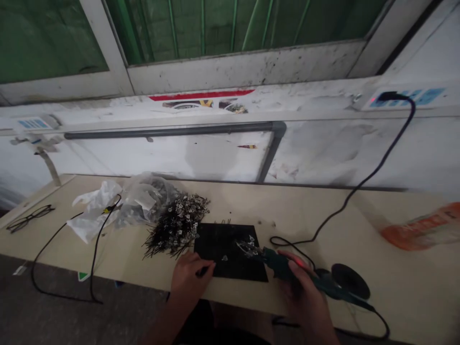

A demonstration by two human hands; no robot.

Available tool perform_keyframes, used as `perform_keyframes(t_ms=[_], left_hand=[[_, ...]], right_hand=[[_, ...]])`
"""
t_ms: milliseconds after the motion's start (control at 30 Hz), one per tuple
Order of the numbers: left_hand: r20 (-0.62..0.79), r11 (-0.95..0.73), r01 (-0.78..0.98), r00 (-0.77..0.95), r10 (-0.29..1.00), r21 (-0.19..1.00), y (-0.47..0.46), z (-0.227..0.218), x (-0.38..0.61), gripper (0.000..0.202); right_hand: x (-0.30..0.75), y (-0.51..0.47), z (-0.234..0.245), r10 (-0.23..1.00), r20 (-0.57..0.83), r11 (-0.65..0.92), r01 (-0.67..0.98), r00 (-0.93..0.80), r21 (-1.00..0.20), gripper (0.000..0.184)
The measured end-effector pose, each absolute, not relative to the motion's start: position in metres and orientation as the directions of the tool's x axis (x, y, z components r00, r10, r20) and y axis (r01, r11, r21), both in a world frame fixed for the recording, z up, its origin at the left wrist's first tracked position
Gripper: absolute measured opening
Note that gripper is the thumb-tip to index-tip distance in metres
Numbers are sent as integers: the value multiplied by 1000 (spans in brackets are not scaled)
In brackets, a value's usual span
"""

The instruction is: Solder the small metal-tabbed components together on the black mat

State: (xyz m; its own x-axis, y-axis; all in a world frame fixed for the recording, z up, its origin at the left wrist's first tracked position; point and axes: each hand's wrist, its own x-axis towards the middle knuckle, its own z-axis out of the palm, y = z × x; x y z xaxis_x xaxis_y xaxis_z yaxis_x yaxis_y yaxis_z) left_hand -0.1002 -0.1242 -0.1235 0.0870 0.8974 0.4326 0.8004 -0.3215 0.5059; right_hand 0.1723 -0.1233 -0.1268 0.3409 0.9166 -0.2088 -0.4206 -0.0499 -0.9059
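My right hand [305, 292] is wrapped round a dark green corded soldering gun [280, 264], its metal front end pointing left over a black mat [230, 272]. A small red glow shows beside the grip. At the mat's left edge, my left hand [190, 275] has thumb and fingertips pinched together; whatever lies between them is too small and dark to name. One small silvery piece [224, 258] rests on the mat between the hands. Behind my left hand spreads a heap of thin black wire-like parts with silvery ends [179, 223], reaching the mat's left corner.
A black spool [350, 281] lies right of my right hand. Clear plastic bags [143, 196], eyeglasses [30, 218] and a loose black cable [95, 254] are on the left. A power cord [354, 191] runs from the wall outlet. An orange-labelled bottle [420, 230] lies far right.
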Motion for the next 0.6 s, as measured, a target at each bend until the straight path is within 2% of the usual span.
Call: perform_keyframes(t_ms=[200, 300, 400, 500, 600], left_hand=[[412, -284, 790, 44, 910, 543, -135, -116, -109, 15], [417, -258, 761, -18, 909, 595, -142, -97, -120, 19], [508, -239, 765, -131, 852, 598, -140, -67, -140, 20], [607, -217, 796, -223, 763, 565, -122, -40, -165, 19], [618, -196, 808, -243, 748, 555, -97, -27, -185, 21]], right_hand=[[179, -122, -128, 912, -268, -87, -491, 311, -867, 39], [181, -121, -130, 914, -202, -37, -426, 351, -904, 38], [181, -120, -134, 923, -157, -16, -375, 350, -927, 35], [181, -120, -137, 919, -185, -34, -398, 349, -917, 30], [182, -121, -139, 920, -220, -69, -420, 324, -905, 27]])
